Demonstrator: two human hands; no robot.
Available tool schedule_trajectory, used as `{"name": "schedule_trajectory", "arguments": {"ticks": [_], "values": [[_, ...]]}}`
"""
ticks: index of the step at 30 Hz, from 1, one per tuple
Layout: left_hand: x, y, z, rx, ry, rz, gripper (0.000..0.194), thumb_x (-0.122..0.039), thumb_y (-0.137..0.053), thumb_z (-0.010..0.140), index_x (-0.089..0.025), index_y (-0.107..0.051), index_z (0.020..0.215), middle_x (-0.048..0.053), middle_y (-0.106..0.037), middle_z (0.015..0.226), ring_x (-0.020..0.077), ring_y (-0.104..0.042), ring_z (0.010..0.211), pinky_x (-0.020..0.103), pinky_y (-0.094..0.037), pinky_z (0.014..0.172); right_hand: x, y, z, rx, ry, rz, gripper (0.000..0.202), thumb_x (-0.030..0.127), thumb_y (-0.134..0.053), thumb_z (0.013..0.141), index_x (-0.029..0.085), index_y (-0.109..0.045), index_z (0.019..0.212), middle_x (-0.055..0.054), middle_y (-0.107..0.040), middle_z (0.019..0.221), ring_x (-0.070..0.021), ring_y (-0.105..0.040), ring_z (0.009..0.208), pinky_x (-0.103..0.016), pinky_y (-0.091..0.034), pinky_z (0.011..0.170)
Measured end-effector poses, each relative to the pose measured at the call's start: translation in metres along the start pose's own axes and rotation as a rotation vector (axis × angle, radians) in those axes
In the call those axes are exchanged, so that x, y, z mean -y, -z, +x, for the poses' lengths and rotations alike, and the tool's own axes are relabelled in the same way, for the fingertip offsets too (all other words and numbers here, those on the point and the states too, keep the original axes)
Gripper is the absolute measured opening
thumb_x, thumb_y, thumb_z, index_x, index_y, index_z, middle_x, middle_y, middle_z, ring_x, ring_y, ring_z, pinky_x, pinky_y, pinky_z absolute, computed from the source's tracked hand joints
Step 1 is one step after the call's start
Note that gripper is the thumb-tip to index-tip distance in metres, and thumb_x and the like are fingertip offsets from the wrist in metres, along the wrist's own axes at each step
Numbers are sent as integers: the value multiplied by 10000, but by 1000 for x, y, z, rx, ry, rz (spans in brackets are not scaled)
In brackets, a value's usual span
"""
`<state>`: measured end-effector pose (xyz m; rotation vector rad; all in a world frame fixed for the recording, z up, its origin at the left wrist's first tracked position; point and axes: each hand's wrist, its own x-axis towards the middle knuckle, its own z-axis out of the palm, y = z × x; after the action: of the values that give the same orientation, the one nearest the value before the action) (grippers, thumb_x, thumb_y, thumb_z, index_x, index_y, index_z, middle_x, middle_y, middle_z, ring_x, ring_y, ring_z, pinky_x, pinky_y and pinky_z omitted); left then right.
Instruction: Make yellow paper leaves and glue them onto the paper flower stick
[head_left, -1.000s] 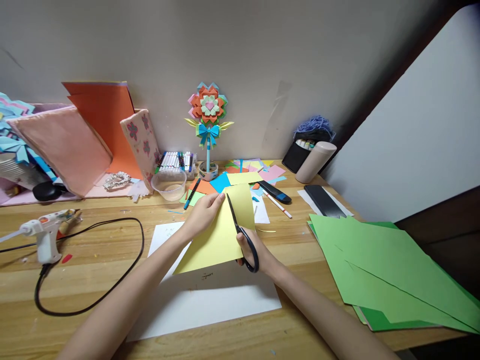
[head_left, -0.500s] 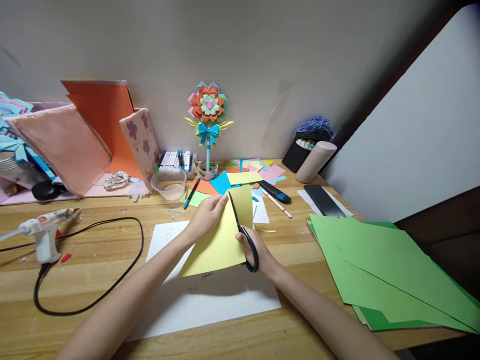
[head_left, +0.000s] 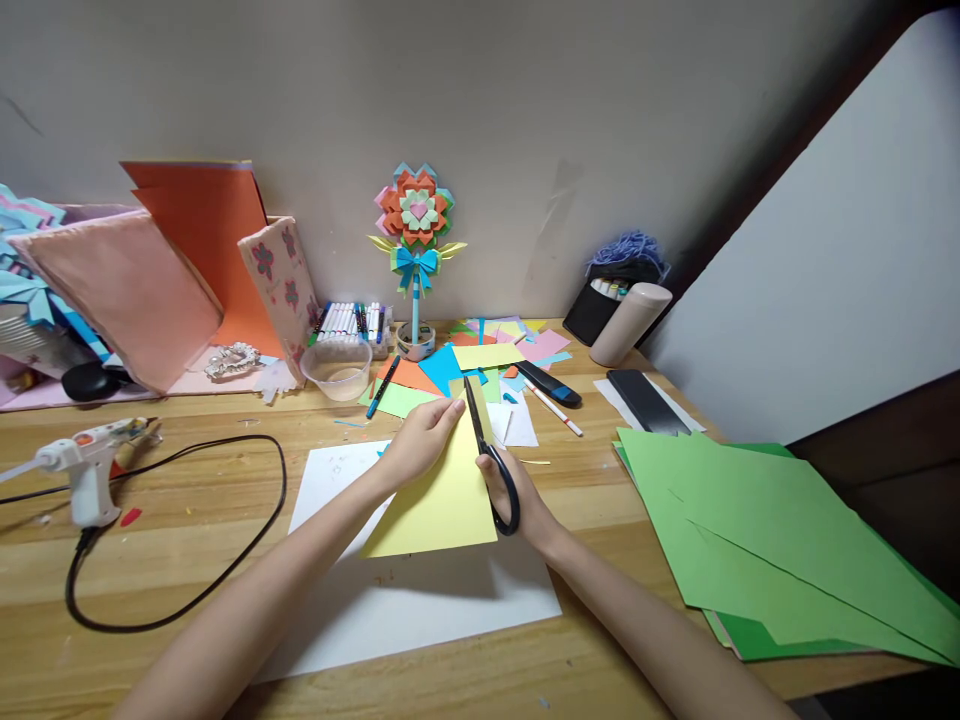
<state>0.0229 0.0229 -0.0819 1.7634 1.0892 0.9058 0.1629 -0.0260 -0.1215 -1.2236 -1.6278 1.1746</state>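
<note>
A sheet of yellow paper (head_left: pixel 439 500) is held above a white sheet (head_left: pixel 420 610) on the wooden table. My left hand (head_left: pixel 421 440) pinches the yellow paper near its upper left edge, thumb on top. My right hand (head_left: pixel 517 495) is closed round the handles of black scissors (head_left: pixel 480 420). The scissors point away from me, their blades at the upper part of the yellow paper, with a strip of it to the right of the blades. Part of the right fingers is hidden behind the handles and paper.
Coloured paper scraps (head_left: pixel 442 370), a cutter (head_left: pixel 551 385) and a paper flower (head_left: pixel 420 212) stand or lie behind the hands. A glue gun (head_left: pixel 90 465) with a looped cable is left; green sheets (head_left: pixel 750 540) lie right.
The scissors have shifted slightly to the right. The flap of yellow paper right of the blades looks narrower, and more scraps show behind it. My left hand has moved slightly right and down.
</note>
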Motion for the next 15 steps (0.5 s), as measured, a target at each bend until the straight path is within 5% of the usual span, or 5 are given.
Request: {"name": "schedule_trajectory", "arguments": {"ticks": [5, 10, 12, 15], "values": [[19, 19, 10, -56, 26, 187, 430, -519, -298, 843, -167, -456, 650, -11, -465, 621, 141, -436, 622, 238, -340, 568, -8, 11, 11, -45, -187, 107, 520, 701, -332, 750, 195, -431, 681, 74, -376, 428, -90, -387, 324, -206, -331, 336], [37, 56, 19, -169, 253, 654, 338, -451, -415, 818, -151, -566, 777, 82, -578, 789, 238, -536, 804, 313, -384, 681, -14, 50, 29, -298, -135, -633, 348, 517, -474, 779, 187, -547, 696, -14, -571, 607, -160, -548, 587, -239, -364, 509], [21, 70, 14, -283, 192, 699, 303, -405, -486, 795, -128, -575, 879, 128, -577, 903, 269, -534, 901, 353, -402, 742, -19, 63, 34, -350, -221, -914, 266, 445, -525, 767, 188, -594, 774, -55, -631, 712, -200, -591, 696, -259, -371, 563], [-24, 91, -6, -427, -52, 452, 317, -383, -464, 829, -172, -545, 1050, 114, -550, 1077, 229, -526, 984, 359, -422, 833, -22, 74, 37, -324, -327, -1104, 243, 368, -539, 778, 167, -624, 885, -107, -656, 810, -230, -614, 762, -282, -389, 606]]}}
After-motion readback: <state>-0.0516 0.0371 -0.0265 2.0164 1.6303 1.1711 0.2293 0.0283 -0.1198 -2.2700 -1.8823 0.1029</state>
